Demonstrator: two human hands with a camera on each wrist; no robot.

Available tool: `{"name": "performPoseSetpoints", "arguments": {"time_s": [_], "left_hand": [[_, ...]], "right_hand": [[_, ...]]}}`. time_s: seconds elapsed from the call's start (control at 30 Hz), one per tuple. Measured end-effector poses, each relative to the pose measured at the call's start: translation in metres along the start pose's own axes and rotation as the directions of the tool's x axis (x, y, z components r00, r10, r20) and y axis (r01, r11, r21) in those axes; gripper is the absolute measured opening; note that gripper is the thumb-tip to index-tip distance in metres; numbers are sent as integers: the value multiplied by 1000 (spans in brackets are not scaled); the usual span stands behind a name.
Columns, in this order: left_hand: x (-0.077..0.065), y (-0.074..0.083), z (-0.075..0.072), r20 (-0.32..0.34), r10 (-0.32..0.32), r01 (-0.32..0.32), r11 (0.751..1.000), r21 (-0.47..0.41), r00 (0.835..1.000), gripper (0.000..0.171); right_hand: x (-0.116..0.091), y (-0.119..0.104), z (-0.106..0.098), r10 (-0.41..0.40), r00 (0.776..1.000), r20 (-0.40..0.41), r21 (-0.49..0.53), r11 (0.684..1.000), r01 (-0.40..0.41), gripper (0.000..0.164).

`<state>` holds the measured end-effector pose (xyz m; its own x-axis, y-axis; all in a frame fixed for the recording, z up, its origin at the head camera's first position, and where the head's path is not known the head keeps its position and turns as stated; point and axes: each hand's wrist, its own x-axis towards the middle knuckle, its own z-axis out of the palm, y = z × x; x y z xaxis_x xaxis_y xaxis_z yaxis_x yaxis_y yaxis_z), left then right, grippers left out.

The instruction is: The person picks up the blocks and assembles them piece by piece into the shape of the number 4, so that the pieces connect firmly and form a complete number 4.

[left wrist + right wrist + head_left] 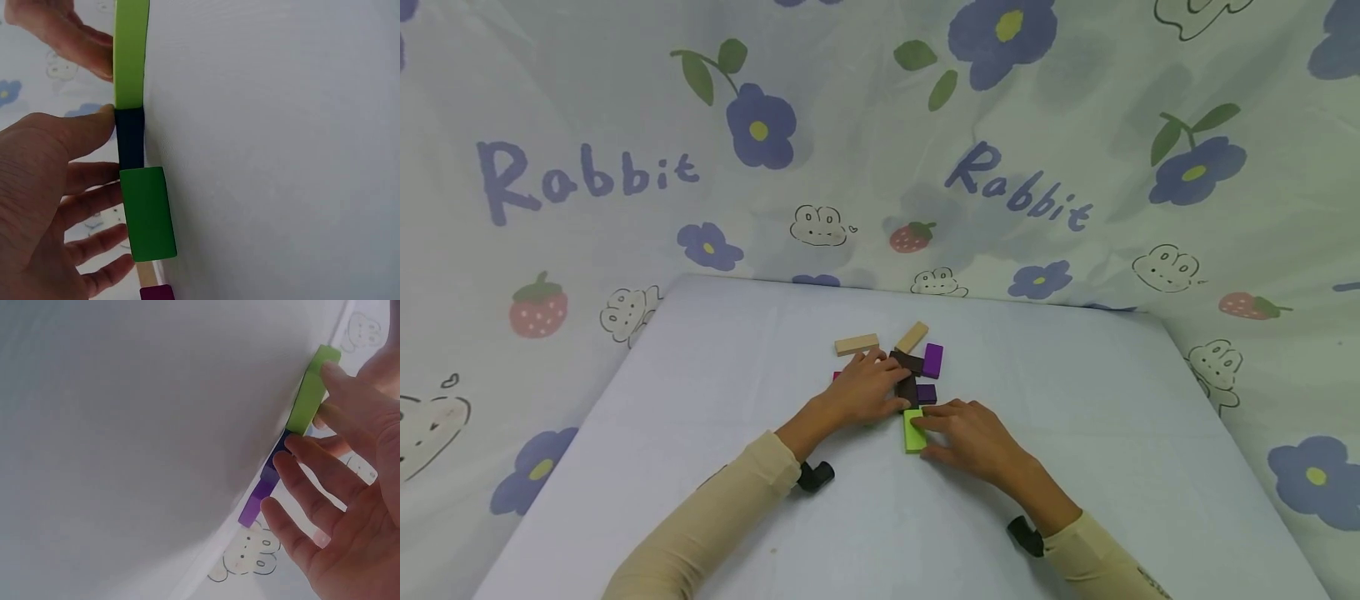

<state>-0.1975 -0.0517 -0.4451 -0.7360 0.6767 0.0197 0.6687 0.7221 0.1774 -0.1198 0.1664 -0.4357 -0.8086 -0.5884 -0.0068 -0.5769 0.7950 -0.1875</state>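
A lime-green block (914,433) lies end to end with a dark block (907,393) on the white table. My right hand (976,437) touches the lime block with thumb and index finger, its other fingers spread along the row. Across the dark block and a second dark block (908,362) rests my left hand (861,387), its thumb by the joint with the lime one. In the left wrist view its fingers lie along the dark block and a green block (149,214), which the hand hides from the head camera.
Two purple blocks (932,360) (927,394) sit against the right side of the dark ones. Two pale wooden blocks (857,344) (912,337) lie farther back. A magenta block (837,377) peeks out beside my left hand. Printed cloth hangs behind the table.
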Motion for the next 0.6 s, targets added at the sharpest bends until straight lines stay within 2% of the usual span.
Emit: {"name": "performPoseSetpoints", "arguments": {"time_s": [0.6], "left_hand": [[-1, 2, 0, -3, 22, -22, 1000, 5, 1000, 54]], "right_hand": [[0, -5, 0, -13, 1000, 16, -60, 998, 14, 48]]}}
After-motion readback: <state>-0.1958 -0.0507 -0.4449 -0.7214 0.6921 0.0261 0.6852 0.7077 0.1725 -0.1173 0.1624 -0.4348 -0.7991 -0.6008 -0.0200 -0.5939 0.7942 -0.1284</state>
